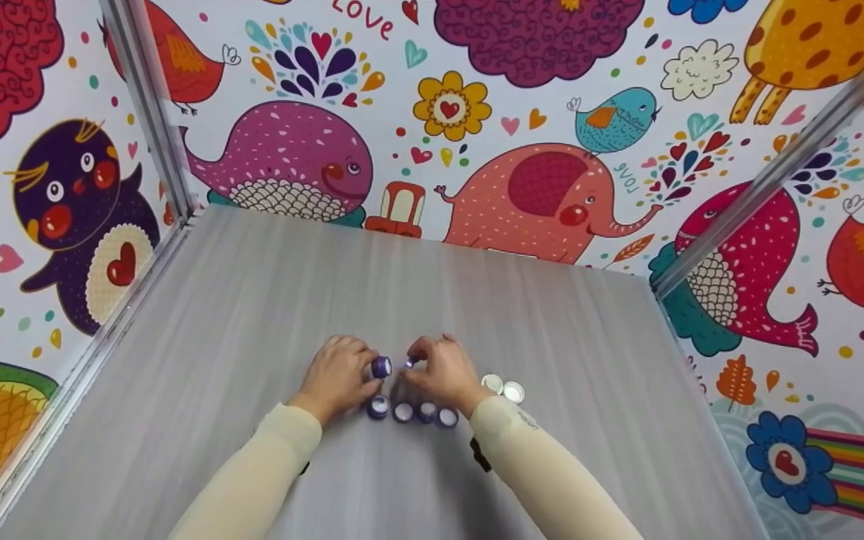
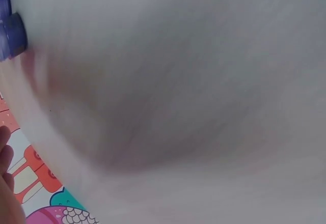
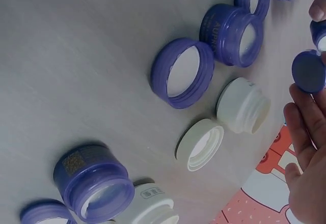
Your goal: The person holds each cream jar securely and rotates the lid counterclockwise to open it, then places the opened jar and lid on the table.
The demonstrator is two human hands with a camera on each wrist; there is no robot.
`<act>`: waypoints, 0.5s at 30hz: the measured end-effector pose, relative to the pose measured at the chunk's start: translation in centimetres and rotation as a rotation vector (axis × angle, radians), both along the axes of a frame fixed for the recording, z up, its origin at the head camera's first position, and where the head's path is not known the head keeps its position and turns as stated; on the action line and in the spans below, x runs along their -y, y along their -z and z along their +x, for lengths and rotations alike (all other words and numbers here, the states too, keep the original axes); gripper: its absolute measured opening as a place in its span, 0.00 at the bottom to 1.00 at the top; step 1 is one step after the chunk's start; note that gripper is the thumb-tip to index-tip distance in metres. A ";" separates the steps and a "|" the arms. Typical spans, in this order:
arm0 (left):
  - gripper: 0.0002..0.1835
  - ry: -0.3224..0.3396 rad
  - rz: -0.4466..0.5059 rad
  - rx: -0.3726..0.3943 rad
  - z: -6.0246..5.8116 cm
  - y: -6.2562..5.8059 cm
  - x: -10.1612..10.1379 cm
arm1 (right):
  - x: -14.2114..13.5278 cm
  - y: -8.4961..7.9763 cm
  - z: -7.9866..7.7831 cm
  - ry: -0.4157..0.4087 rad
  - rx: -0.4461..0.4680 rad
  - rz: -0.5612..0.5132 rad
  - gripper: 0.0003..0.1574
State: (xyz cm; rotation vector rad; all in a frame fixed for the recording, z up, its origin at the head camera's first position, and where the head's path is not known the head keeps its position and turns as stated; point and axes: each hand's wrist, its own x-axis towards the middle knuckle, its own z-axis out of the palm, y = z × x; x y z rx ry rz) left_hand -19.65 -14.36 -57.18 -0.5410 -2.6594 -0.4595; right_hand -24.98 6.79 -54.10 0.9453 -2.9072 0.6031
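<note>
My left hand (image 1: 336,373) holds a small purple jar (image 1: 381,367) upright-side unclear, its pale opening facing right in the head view. Close by on the right, my right hand (image 1: 441,369) pinches a small round purple lid (image 3: 308,71) between thumb and fingers. Lid and jar are near each other, with a narrow gap in the head view. Below the hands, a row of purple jars and lids lies on the table, among them a purple jar (image 3: 232,35) and a purple lid (image 3: 183,74). In the left wrist view, only part of the left hand (image 2: 9,198) shows.
Right of my right forearm are a white jar (image 3: 244,107) and a white lid (image 3: 201,145). Another purple jar (image 3: 94,180) stands beside a second white jar (image 3: 153,203). The grey table (image 1: 312,285) meets cartoon-printed walls (image 1: 402,97) with metal edge posts (image 1: 154,97).
</note>
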 end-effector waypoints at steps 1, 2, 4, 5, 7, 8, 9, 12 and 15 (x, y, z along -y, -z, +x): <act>0.21 -0.001 -0.001 0.003 0.0 0.0 0.0 | 0.0 0.1 -0.1 0.003 -0.005 0.010 0.17; 0.21 -0.001 -0.002 0.003 0.0 0.1 0.1 | -0.1 0.2 -0.1 0.006 -0.002 0.020 0.17; 0.21 -0.007 -0.004 0.002 0.0 0.2 0.2 | -0.1 0.3 -0.2 0.013 0.000 0.044 0.17; 0.21 -0.010 -0.004 0.000 0.0 0.2 0.2 | -0.1 0.4 -0.3 0.014 -0.001 0.055 0.17; 0.21 -0.015 0.002 -0.005 0.0 0.3 0.3 | 0.0 0.6 -0.3 0.015 -0.004 0.072 0.17; 0.21 -0.017 0.008 -0.005 0.0 0.3 0.4 | 0.0 0.6 -0.4 0.013 -0.011 0.082 0.17; 0.21 -0.017 0.014 -0.004 0.0 0.4 0.4 | 0.0 0.7 -0.4 0.008 -0.027 0.089 0.17; 0.20 -0.012 0.036 -0.002 0.0 0.4 0.4 | 0.0 0.9 -0.6 -0.001 -0.064 0.101 0.15; 0.19 -0.006 0.048 0.003 -0.1 0.4 0.4 | 0.1 1.0 -0.7 -0.002 -0.082 0.107 0.14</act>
